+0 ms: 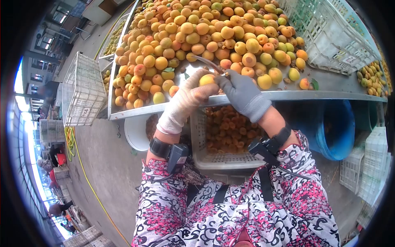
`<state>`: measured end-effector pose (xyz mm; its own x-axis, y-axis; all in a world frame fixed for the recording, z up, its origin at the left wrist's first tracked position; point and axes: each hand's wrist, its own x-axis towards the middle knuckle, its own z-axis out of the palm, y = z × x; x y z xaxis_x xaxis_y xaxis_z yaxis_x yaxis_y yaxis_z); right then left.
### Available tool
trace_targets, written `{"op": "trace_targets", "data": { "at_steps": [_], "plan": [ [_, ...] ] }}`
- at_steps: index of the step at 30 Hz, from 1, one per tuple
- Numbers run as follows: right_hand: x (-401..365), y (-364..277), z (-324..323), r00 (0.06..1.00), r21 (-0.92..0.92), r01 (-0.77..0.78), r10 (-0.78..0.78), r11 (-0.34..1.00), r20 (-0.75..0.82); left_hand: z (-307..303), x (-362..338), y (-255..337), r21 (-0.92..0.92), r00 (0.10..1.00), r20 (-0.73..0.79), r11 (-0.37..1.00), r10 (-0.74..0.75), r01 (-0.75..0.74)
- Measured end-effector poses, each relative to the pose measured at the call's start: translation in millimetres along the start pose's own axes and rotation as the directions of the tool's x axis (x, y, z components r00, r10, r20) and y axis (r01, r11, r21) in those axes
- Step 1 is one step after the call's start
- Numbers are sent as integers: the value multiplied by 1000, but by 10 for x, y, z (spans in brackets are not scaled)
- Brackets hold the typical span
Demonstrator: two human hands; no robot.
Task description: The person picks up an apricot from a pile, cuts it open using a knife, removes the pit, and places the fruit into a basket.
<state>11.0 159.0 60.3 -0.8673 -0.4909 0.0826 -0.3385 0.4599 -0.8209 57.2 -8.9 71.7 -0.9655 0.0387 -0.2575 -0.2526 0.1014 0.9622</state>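
In a stained white glove, my left hand (193, 92) is closed around a yellow apricot (207, 80) above the near edge of the metal table. My right hand (243, 94), gloved in grey, meets it from the other side. Its fingers grip a curved-bladed knife (207, 62), whose blade points away to the upper left; the handle is mostly hidden in the hand. Just beyond both hands lies a large pile of apricots (193, 29). Below them stands a light plastic crate (199, 136) with many orange apricot pieces (232, 129) in it.
A raised metal rim (304, 95) runs along the table's front. White crates stand at the table's right (333, 37) and on the left (84, 90). Underneath are a white bucket (133, 131) and a blue barrel (339, 129). A yellow hose (92, 185) crosses the floor.
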Motion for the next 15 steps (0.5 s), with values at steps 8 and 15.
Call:
{"op": "trace_targets", "data": {
  "at_steps": [8, 15],
  "plan": [
    [188, 209, -127, 974, -346, -150, 78, 926, -212, 163, -72, 248, 94, 957, -152, 968, 246, -234],
    [150, 231, -88, 960, 574, -169, 266, 801, -88, 2, 67, 96, -214, 958, -40, 934, 282, -284]
  ]
}}
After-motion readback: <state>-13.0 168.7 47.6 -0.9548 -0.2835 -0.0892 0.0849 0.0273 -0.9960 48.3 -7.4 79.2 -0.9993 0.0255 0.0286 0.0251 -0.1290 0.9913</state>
